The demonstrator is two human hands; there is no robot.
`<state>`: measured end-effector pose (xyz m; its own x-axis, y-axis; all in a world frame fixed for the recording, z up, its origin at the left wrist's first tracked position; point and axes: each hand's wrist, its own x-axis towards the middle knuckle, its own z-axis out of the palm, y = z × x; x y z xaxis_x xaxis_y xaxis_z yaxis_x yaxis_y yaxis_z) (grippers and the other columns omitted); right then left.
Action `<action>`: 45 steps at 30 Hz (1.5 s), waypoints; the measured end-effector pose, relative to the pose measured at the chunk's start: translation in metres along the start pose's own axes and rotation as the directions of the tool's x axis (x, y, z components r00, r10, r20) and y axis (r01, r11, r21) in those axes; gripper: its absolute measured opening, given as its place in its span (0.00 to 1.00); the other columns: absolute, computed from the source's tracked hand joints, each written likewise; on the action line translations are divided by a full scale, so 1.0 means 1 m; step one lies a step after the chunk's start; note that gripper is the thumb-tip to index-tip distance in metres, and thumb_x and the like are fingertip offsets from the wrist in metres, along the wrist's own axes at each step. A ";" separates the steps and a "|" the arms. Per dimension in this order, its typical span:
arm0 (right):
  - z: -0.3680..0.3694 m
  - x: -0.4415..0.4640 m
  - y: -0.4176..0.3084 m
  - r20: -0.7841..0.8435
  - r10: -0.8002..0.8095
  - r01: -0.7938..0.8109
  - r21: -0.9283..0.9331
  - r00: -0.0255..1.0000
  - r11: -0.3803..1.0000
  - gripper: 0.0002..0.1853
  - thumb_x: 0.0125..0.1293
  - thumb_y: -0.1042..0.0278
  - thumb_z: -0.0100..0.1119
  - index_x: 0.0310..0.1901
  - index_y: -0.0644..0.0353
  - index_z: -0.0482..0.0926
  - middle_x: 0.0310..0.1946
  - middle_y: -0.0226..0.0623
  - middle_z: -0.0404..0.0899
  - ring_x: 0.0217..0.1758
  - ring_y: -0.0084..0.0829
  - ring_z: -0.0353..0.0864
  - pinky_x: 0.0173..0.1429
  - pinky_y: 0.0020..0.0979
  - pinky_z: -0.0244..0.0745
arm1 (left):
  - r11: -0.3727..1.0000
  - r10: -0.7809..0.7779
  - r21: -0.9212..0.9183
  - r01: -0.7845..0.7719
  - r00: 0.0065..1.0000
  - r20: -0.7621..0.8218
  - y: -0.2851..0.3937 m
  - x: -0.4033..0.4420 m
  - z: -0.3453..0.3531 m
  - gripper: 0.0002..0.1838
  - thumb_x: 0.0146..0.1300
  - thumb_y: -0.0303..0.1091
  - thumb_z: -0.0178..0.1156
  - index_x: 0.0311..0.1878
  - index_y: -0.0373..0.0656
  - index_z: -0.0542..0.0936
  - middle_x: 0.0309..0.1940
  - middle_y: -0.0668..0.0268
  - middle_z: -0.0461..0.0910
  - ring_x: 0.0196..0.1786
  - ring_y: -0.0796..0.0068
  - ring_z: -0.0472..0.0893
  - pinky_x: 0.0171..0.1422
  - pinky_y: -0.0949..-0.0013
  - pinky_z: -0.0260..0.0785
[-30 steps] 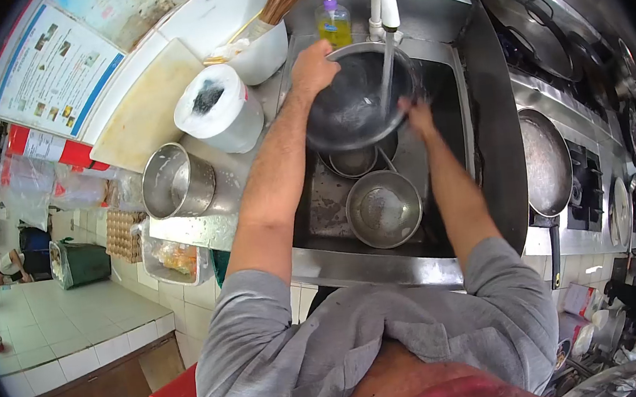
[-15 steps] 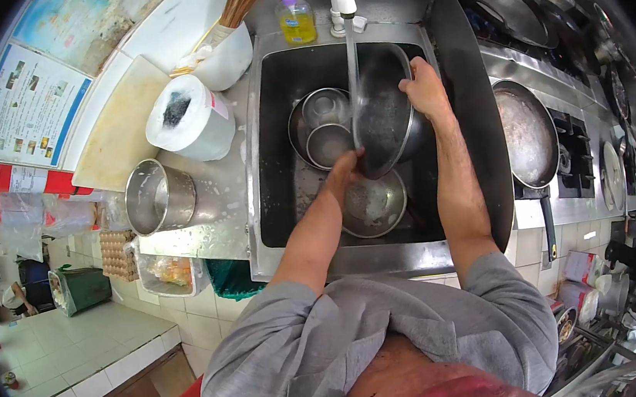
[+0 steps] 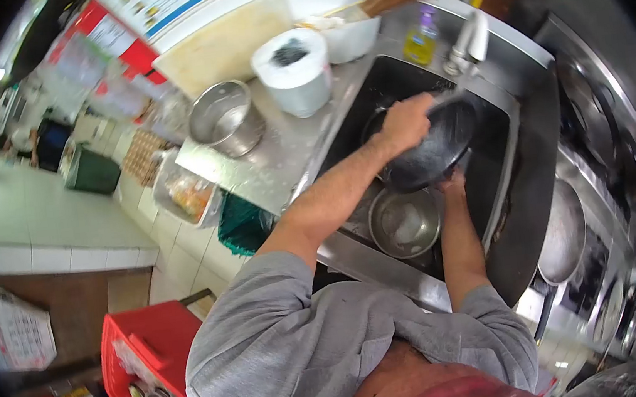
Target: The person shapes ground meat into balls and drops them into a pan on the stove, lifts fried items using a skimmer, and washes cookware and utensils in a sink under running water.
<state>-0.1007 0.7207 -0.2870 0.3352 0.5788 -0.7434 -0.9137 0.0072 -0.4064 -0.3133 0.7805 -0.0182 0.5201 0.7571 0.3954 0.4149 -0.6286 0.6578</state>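
Note:
A dark metal bowl [image 3: 437, 147] is tilted over the sink [image 3: 512, 131], under the white faucet [image 3: 470, 43]. My left hand [image 3: 407, 122] is closed on its upper left rim. At the bowl's lower edge, my right hand [image 3: 452, 181] grips it from below, its fingers partly hidden. A metal pan [image 3: 404, 223] with a little cloudy water sits in the sink below the bowl. Other vessels in the sink are mostly hidden behind the bowl and my left arm.
Left of the sink stand a steel pot [image 3: 227, 120] and a white tub [image 3: 292, 73]. A soap bottle [image 3: 420, 37] is by the faucet. A frying pan [image 3: 562, 235] lies on the right. A red bin [image 3: 150, 332] is at lower left.
The view has turned and shifted. The bowl has tipped from upright on edge to a flatter slant; my left hand has moved to its upper rim and my right hand to its lower edge.

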 end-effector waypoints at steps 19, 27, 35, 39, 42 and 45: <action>0.221 -0.189 0.106 0.878 -0.084 0.871 -0.448 0.471 0.199 0.23 0.46 0.79 0.62 0.48 0.62 0.74 0.41 0.32 0.76 0.40 0.26 0.74 0.43 0.28 0.69 | 0.725 0.628 0.588 -0.359 0.696 -0.349 -0.020 -0.176 -0.343 0.12 0.31 0.16 0.58 0.21 0.40 0.68 0.17 0.66 0.66 0.21 0.74 0.70 0.41 0.59 0.74; 0.302 -0.304 0.272 0.947 0.319 0.804 0.224 -0.045 -0.551 0.38 0.41 0.65 0.70 0.59 0.47 0.66 0.57 0.35 0.63 0.67 0.42 0.51 0.66 0.44 0.51 | 0.898 -0.087 0.050 0.436 0.288 -0.954 -0.151 -0.293 -0.497 0.07 0.46 0.22 0.59 0.29 0.37 0.72 0.27 0.68 0.74 0.30 0.78 0.71 0.36 0.74 0.65; 0.280 -0.305 0.248 0.930 0.352 0.794 0.132 0.109 -0.593 0.09 0.50 0.64 0.61 0.27 0.60 0.74 0.29 0.37 0.71 0.39 0.39 0.69 0.41 0.36 0.65 | 0.769 -0.594 -0.612 0.183 -0.149 -0.791 -0.427 -0.329 -0.452 0.22 0.37 0.11 0.53 0.42 0.31 0.73 0.37 0.58 0.77 0.36 0.66 0.77 0.44 0.65 0.70; 0.253 -0.347 0.186 0.933 0.228 0.845 -0.125 0.278 -0.519 0.11 0.51 0.66 0.62 0.22 0.63 0.73 0.20 0.36 0.67 0.30 0.36 0.67 0.37 0.34 0.63 | 0.713 -0.632 -0.679 0.174 -0.259 -0.730 -0.525 -0.283 -0.420 0.22 0.38 0.13 0.52 0.43 0.32 0.69 0.36 0.59 0.75 0.30 0.64 0.77 0.33 0.63 0.72; 0.228 -0.339 0.129 0.862 -0.104 0.792 -0.498 0.496 -0.352 0.12 0.52 0.67 0.63 0.21 0.65 0.72 0.17 0.34 0.66 0.24 0.26 0.64 0.30 0.28 0.60 | 0.553 -0.832 -0.832 -0.036 0.020 -0.554 -0.535 -0.250 -0.396 0.15 0.52 0.24 0.56 0.45 0.41 0.70 0.32 0.64 0.74 0.29 0.69 0.77 0.30 0.59 0.73; 0.215 -0.320 0.068 0.681 -0.260 0.578 -0.724 0.684 -0.376 0.12 0.55 0.66 0.60 0.22 0.66 0.71 0.17 0.32 0.66 0.24 0.21 0.64 0.29 0.27 0.59 | 0.217 -0.963 -0.975 0.042 0.172 -0.207 -0.573 -0.253 -0.380 0.21 0.59 0.35 0.57 0.54 0.40 0.68 0.45 0.59 0.73 0.42 0.67 0.74 0.40 0.57 0.72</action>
<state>-0.3198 0.7109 0.0374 0.3107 0.9496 -0.0407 0.7035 -0.2586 -0.6620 -0.9670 1.0168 -0.2518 -0.4642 0.7727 -0.4329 -0.6160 0.0695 0.7846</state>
